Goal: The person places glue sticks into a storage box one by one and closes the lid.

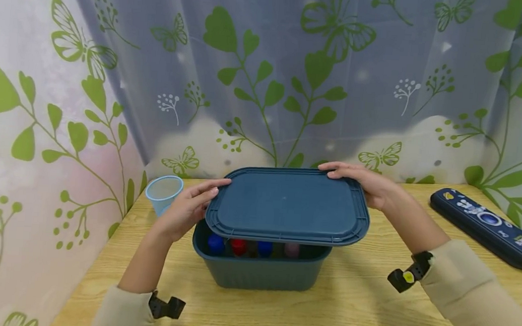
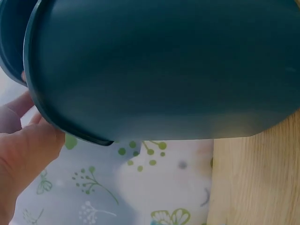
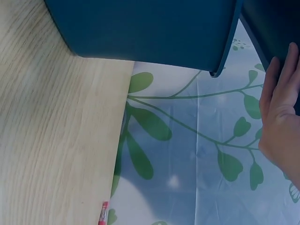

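- Left hand [image 1: 190, 206], at 9 o'clock of the lid [image 1: 287, 205]: fingers curled over the rim, thumb hidden beneath, forearm rising from the near table edge.
- Lid held level above the bin [image 1: 260, 269], near edge raised, coloured caps visible in the gap; bin at the centre of the table [image 1: 369, 312].
- Best kept flat, both sides moved evenly, rim lined up with the bin's walls.
- Right hand [image 1: 364, 183], at 2 o'clock of the lid: fingers gripping the far corner, wrist angled inward.
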Demonstrator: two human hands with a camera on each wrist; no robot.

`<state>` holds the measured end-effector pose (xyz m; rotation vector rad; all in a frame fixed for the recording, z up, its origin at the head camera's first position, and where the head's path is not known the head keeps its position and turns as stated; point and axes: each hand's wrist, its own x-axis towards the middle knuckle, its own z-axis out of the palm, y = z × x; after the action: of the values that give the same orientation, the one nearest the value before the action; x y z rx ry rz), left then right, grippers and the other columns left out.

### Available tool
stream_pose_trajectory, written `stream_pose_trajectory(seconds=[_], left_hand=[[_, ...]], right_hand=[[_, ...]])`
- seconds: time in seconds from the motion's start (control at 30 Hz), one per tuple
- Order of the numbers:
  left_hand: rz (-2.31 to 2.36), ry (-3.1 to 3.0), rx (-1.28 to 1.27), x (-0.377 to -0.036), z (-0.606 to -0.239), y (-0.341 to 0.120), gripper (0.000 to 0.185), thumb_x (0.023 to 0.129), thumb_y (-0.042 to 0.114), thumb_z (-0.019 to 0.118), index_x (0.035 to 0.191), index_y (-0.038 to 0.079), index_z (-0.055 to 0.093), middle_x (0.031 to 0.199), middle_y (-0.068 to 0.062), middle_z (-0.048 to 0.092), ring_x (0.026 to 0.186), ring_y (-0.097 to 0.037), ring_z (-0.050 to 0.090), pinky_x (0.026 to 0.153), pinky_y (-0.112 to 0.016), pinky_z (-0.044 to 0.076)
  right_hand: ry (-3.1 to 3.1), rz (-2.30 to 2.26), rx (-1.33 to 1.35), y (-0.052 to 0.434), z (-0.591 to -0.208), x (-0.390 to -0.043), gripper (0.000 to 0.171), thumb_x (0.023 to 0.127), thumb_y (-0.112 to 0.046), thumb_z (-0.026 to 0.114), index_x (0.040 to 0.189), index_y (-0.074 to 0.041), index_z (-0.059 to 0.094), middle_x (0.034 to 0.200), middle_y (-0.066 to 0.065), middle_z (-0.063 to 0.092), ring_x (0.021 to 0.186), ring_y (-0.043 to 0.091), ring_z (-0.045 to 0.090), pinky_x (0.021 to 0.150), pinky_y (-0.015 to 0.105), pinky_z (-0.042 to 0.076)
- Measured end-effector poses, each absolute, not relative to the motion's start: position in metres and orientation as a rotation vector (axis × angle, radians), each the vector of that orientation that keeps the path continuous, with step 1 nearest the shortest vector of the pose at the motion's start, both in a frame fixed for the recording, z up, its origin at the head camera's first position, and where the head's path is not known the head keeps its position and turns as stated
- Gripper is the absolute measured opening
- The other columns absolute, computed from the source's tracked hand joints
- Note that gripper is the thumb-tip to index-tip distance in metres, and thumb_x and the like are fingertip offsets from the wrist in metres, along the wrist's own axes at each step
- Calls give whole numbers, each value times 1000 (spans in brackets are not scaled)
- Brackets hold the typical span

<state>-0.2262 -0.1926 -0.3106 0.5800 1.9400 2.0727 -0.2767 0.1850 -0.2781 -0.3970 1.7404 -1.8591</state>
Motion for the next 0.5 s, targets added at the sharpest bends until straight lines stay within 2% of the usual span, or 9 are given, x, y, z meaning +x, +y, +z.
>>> stream_pose_trajectory(seconds=[0.13,0.33,0.5], left_hand=[[2111,1916,527,-223,-310,-196,44,100,18,42,140,2,36,121,-7,51,87,-15,58,75,-28,50],[2179,1932,490,-222,-311,-202,44,100,13,41,141,0,33,119,-3,55,94,-14,59,76,-29,50],[2233,1955,430,-222,-312,-207,45,100,12,41,141,-1,31,115,-1,55,93,-12,58,78,-30,50]], right_hand=[[1702,-1884,-368,181,-278,-280,34,97,-17,49,131,-16,45,134,15,36,103,27,58,84,43,47],[1722,-1935,-368,180,-277,-276,30,97,-11,47,127,-12,46,119,8,53,90,21,63,77,35,51],[1687,-1978,-431,183,-278,-267,29,96,-4,47,125,-7,46,108,8,61,86,19,64,78,33,51]])
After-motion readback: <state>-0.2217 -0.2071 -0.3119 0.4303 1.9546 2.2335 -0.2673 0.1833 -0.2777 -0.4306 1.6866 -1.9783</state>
